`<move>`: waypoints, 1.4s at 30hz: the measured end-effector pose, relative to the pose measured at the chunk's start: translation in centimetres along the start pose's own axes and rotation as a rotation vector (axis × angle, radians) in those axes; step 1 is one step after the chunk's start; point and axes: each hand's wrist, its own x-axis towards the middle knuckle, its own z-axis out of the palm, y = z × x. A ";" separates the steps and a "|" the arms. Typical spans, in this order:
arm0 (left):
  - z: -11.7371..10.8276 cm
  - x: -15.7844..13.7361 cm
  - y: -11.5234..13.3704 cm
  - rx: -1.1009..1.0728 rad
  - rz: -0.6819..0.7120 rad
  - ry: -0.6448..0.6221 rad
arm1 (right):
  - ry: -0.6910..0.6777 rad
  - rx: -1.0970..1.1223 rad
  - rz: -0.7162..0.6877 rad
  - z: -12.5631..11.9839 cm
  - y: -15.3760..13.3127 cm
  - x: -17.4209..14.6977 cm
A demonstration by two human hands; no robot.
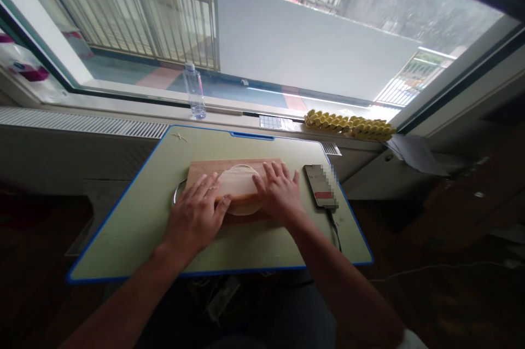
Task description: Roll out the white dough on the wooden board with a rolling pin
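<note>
Left hand (197, 211) and right hand (281, 189), loosely spread at the rolling pin (245, 199) — apparently flattening dough (246, 210); next calls for even pressure.

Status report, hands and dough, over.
Left hand, right hand: spread over rolling pin. Dough: flat, round, beneath pin on wooden board. Phone beside board, apparently not in the way.

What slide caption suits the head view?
Left hand and right hand on a wooden rolling pin across round white dough, rectangular wooden board beneath.
</note>
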 end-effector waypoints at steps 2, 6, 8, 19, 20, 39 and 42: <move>-0.4 2.2 -0.1 0.005 -0.028 0.000 | -0.041 0.014 0.017 -0.1 0.0 1.8; -0.4 5.5 -0.9 0.075 -0.131 -0.003 | -0.203 0.003 0.026 0.1 -0.1 3.0; 0.1 5.9 -1.4 0.092 -0.158 -0.087 | -0.208 -0.005 0.015 0.2 -0.1 2.6; 0.0 8.2 -1.9 0.089 -0.159 -0.291 | -0.125 -0.036 -0.087 0.8 0.4 1.2; 0.3 8.5 -2.0 0.081 -0.168 -0.301 | -0.126 -0.032 -0.099 0.8 0.5 1.3; 1.5 7.1 -2.0 0.059 -0.148 -0.242 | -0.146 0.065 0.089 0.3 0.3 3.3; 1.2 6.0 -1.6 0.082 -0.122 -0.192 | -0.111 0.045 0.073 0.4 0.3 2.5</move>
